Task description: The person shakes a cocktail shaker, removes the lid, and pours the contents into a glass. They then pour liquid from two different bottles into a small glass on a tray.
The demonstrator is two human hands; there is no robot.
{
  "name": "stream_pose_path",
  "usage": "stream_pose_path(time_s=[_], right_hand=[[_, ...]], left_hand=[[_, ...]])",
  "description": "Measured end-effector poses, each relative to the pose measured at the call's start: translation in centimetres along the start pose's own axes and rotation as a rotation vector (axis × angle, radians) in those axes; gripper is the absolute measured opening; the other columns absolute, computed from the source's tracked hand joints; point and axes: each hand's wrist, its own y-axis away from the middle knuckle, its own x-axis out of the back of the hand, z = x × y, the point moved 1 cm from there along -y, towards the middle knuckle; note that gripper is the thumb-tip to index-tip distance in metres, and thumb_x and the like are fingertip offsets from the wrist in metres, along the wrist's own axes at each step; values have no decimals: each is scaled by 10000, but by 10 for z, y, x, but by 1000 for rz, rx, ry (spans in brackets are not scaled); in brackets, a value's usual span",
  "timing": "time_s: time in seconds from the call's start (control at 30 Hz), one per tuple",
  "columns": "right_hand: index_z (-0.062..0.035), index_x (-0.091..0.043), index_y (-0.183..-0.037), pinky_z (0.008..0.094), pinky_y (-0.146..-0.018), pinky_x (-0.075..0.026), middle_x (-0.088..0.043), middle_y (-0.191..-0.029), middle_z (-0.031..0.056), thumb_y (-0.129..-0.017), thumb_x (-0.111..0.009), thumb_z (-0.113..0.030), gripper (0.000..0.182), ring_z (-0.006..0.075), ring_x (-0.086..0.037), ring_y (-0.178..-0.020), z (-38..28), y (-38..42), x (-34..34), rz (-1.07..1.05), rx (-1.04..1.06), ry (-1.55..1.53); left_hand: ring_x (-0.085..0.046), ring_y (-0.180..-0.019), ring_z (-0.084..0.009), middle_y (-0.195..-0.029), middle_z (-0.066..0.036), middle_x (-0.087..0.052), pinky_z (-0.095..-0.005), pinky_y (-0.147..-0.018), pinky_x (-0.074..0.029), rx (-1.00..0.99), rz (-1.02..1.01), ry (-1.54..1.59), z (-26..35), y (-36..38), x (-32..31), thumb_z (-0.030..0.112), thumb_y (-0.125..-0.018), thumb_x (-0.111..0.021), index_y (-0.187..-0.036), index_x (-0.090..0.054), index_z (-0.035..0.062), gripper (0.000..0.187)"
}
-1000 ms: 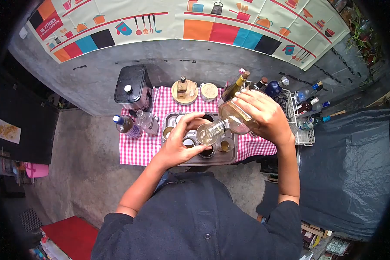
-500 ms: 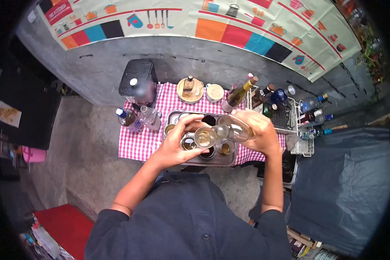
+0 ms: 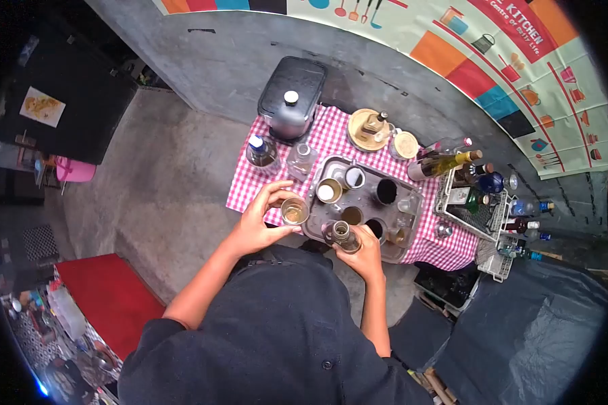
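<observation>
My left hand (image 3: 257, 221) has its fingers wrapped round a drinking glass (image 3: 294, 212) with some pale amber liquid inside. The glass is just off the tray's left front corner. In my right hand (image 3: 365, 255) is a glass bottle (image 3: 343, 233), roughly upright with its uncapped mouth facing up, apart from the glass. Beyond both hands lies a metal tray (image 3: 366, 194) carrying several glasses. A dark-filled glass (image 3: 386, 191) stands toward its back, and a brownish one (image 3: 351, 216) sits near the middle.
A clear bottle (image 3: 300, 162) and a blue-capped bottle (image 3: 262, 154) stand left of the tray on the checked cloth (image 3: 246, 181). Behind them is a black appliance (image 3: 292, 91). A wooden plate (image 3: 363, 135) holds a small bottle. Wire baskets (image 3: 467, 212) with bottles stand at right.
The bottle in my right hand, earlier tilted with its mouth at the glass, is now upright and apart from it. Both hands have come nearer my body, and the view has turned.
</observation>
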Motion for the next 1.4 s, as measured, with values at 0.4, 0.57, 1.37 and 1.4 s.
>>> stream_pose_path(time_s=[0.4, 0.57, 1.37, 1.4], right_hand=[[-16, -620, -1213, 292, -889, -508, -705, -1098, 101, -697, -747, 19, 533, 157, -659, -1029, 48, -34, -212, 198, -491, -503], [-12, -609, -1221, 286, -913, -502, -694, -1114, 81, -710, -691, 87, 527, 155, -652, -1045, 58, -54, -258, 278, -560, -585], [37, -327, -1440, 388, -1131, -343, -409, -1446, 256, -766, -731, -152, 808, 368, -406, -1352, 3, -46, -170, -190, -427, -37], [32, -340, -1433, 385, -1118, -352, -432, -1426, 252, -778, -720, -152, 779, 361, -427, -1336, 10, -37, -160, -135, -420, 12]], left_hand=[[-575, -1161, -220, -1234, -136, -589, -369, -1043, -424, 74, 12, 44, -40, 8, 128, -10, -734, -782, -1414, -324, 26, 821], [-566, -1178, -221, -1225, -140, -599, -367, -1056, -409, 53, -30, 57, -46, 5, 168, -17, -725, -783, -1412, -330, 38, 824], [-556, -1189, -224, -1247, -142, -555, -355, -1025, -460, 38, -108, 269, -30, -19, 166, -106, -699, -744, -1438, -308, 28, 868], [-556, -1189, -224, -1247, -142, -555, -355, -1025, -460, 39, -111, 266, -29, -20, 161, -106, -699, -744, -1438, -308, 28, 868]])
